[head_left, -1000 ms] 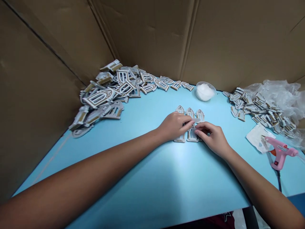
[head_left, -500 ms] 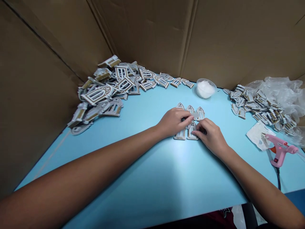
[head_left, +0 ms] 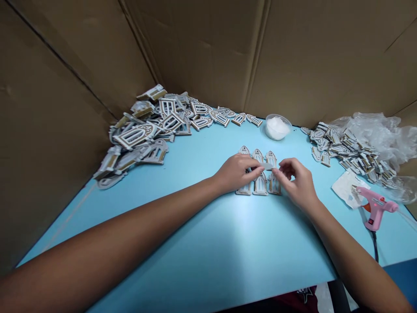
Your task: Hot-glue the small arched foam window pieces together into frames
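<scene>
Small white arched window-shaped pieces [head_left: 260, 184] lie in two rows on the blue table. My left hand [head_left: 237, 174] rests over the left part of these rows, covering some of them. Between its thumb and fingers is a thin greyish strip [head_left: 268, 166], which sticks out to the right. Close to the strip's right end is the thumb of my right hand [head_left: 299, 180]; whether they touch I cannot tell. The right hand's fingers are curved and apart from the thumb, with nothing visible in them.
Larger window-shaped pieces [head_left: 137, 135] are heaped at the back left. A clear tub of white material [head_left: 277, 127] stands near the cardboard wall [head_left: 202, 48]. On the right are a pile of small pieces [head_left: 355, 152], plastic bags [head_left: 381, 130] and a pink glue gun [head_left: 376, 208] by a white sheet [head_left: 347, 189].
My right hand has moved off the lower middle piece, up and right towards the strip's end. A lower right window piece now shows. My left hand still holds the strip.
</scene>
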Action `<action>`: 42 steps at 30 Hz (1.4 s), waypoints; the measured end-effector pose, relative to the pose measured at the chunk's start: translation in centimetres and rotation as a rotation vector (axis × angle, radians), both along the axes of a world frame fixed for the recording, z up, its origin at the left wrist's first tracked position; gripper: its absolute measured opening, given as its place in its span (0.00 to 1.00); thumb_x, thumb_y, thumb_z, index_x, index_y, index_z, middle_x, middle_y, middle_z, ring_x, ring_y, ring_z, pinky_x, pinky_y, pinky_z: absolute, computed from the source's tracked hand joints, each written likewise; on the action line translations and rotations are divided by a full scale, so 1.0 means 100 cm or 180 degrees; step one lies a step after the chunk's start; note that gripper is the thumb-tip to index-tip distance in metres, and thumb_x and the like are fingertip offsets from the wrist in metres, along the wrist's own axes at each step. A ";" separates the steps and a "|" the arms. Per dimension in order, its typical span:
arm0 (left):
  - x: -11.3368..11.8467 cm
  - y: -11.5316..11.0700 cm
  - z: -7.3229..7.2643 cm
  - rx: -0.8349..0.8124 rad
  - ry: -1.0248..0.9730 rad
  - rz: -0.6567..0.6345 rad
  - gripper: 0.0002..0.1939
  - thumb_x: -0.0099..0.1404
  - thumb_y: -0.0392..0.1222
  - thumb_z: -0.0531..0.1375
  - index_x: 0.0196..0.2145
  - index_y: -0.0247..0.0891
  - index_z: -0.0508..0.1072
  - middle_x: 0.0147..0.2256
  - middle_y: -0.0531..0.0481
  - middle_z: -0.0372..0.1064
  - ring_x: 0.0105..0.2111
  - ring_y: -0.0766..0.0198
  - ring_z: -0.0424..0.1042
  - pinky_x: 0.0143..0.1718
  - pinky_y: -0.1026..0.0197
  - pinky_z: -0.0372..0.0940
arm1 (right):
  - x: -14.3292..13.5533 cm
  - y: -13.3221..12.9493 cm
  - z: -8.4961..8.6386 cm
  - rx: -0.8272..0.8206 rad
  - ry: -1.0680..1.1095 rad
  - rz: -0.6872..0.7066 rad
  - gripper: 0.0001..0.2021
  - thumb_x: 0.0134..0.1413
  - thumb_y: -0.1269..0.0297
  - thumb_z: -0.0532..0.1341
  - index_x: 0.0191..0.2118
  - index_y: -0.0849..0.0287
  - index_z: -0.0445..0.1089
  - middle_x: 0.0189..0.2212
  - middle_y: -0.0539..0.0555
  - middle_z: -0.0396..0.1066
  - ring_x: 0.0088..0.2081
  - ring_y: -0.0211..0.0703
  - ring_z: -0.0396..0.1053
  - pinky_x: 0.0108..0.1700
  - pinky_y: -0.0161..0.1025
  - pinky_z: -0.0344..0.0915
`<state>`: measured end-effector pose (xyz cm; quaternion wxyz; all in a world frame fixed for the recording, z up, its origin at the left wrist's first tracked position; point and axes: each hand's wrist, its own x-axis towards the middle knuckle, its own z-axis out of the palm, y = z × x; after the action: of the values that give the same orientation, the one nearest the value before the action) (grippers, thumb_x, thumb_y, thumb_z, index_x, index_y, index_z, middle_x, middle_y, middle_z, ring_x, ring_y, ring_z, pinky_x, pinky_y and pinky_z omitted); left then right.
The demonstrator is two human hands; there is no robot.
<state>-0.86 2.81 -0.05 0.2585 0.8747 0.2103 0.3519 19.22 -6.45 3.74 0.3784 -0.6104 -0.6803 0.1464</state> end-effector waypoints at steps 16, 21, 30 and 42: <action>-0.002 -0.010 0.004 0.0218 0.0185 -0.0614 0.20 0.77 0.46 0.51 0.37 0.38 0.80 0.34 0.46 0.79 0.38 0.57 0.76 0.43 0.57 0.65 | 0.045 0.014 0.018 -0.1578 0.1538 0.0239 0.19 0.38 0.55 0.76 0.36 0.60 0.76 0.24 0.49 0.74 0.24 0.36 0.67 0.28 0.36 0.65; -0.002 -0.015 0.005 0.0431 0.0523 -0.0862 0.19 0.76 0.43 0.48 0.38 0.37 0.78 0.40 0.42 0.79 0.43 0.55 0.77 0.46 0.55 0.65 | 0.036 0.012 0.009 -0.1666 0.1054 0.0501 0.13 0.42 0.58 0.73 0.31 0.59 0.73 0.24 0.49 0.74 0.27 0.38 0.71 0.33 0.38 0.68; -0.002 -0.013 0.002 0.0740 0.0613 -0.0896 0.17 0.76 0.42 0.50 0.41 0.38 0.79 0.41 0.43 0.79 0.42 0.56 0.76 0.43 0.56 0.64 | 0.028 0.008 0.000 -0.1373 0.0490 0.0522 0.09 0.46 0.60 0.69 0.31 0.57 0.73 0.28 0.49 0.72 0.31 0.40 0.67 0.35 0.38 0.64; 0.001 -0.011 0.002 0.0545 0.0449 -0.0607 0.21 0.80 0.45 0.47 0.38 0.38 0.76 0.38 0.45 0.78 0.41 0.57 0.73 0.47 0.54 0.65 | 0.026 0.006 0.013 -0.1382 0.0904 0.0687 0.14 0.51 0.53 0.71 0.36 0.58 0.76 0.29 0.49 0.72 0.31 0.38 0.65 0.34 0.37 0.61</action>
<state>-0.73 1.68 0.13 0.1998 0.9321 0.1131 0.2801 21.84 -5.85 5.03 0.3125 -0.5745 -0.6342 0.4123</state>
